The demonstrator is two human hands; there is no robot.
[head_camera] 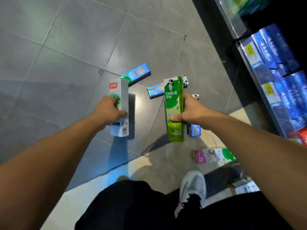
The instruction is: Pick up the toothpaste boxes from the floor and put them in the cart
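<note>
**Two toothpaste boxes held above the floor, more still lying on the tiles**

The left hand (110, 110), left of the frame's centre, has its grip closed around a white toothpaste box (120, 107) with a red logo near its top; the fingers wrap the lower half and the box stands nearly upright, clear of the floor (58, 55). The right hand (191, 112), right of centre, has its grip closed around a green Darlie box (174, 103), thumb across the front face and fingers behind it; this box is also upright and lifted.

Other boxes lie on the grey tiles. A blue box (136, 73) lies flat above centre, its near end hidden behind the white box. A second blue box (156, 90) lies just beyond the green box, partly covered by it. A black-and-white box (185, 80) shows at the green box's upper right edge. A small blue box (195, 130) sits just under the right wrist. A pink, white and green box (214, 155) lies flat at lower right, partly hidden by the right forearm.

Along the right edge of the frame a dark shelf (232, 30) holds rows of blue packages (274, 52). At the bottom, dark trousers and a white and grey shoe (192, 188) are visible. No cart shows in the view.
</note>
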